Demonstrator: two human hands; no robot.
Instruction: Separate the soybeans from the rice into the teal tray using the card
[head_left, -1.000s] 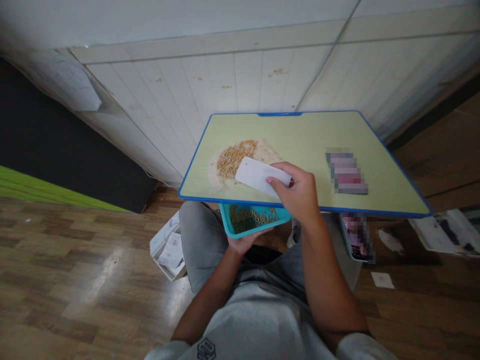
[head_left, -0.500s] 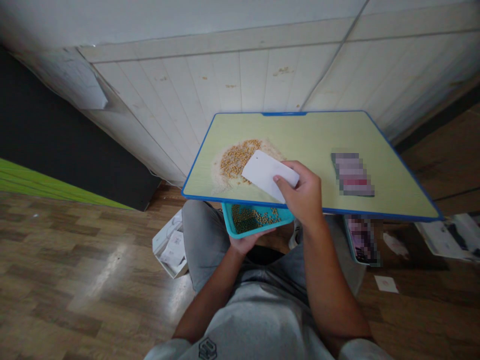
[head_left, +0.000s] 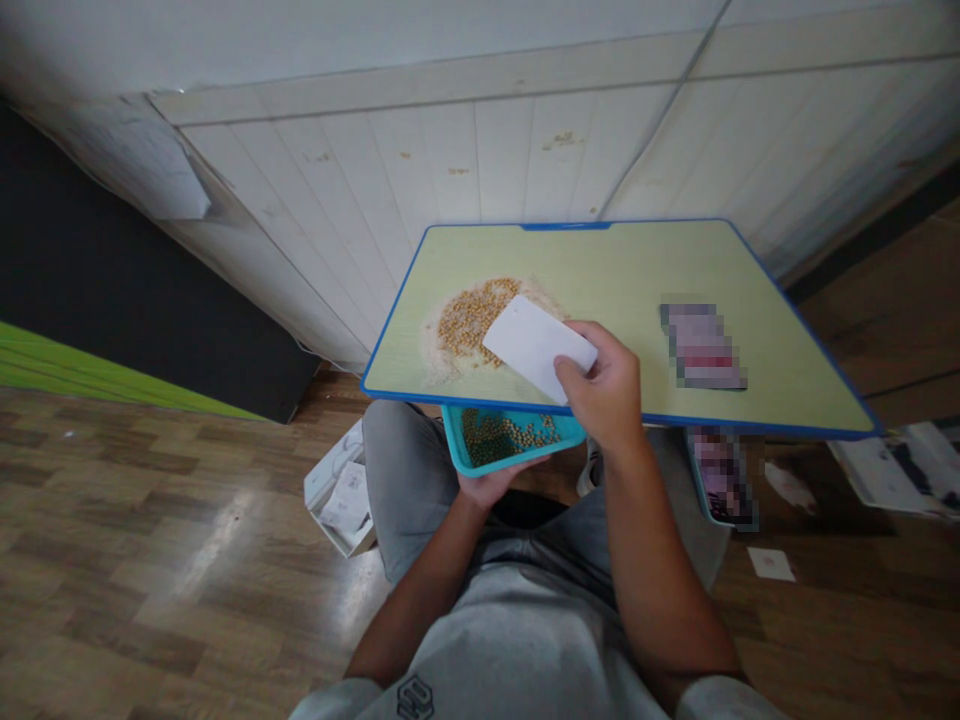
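Note:
My right hand [head_left: 606, 385] pinches a white plastic card [head_left: 531, 345] by its near right end. The card slants over the table, its far left edge beside a heap of yellow soybeans [head_left: 469, 318] mixed with pale grains [head_left: 442, 362]. Below the table's front edge, my left hand [head_left: 495, 484] supports a turquoise plastic basket [head_left: 499, 467] from underneath; most of its fingers are hidden. Loose soybeans [head_left: 517, 435] lie inside the basket, whose far side is covered by the table edge.
The folding table [head_left: 615, 270] has a pale green top and blue rim. A pixelated flat item [head_left: 703, 345] lies on its right. An open white box [head_left: 341, 500] with papers sits on the floor at left; a white paper square [head_left: 771, 564] lies at right.
Almost nothing differs. The whole view has shifted very slightly, and both hands keep the card and the basket in the same places.

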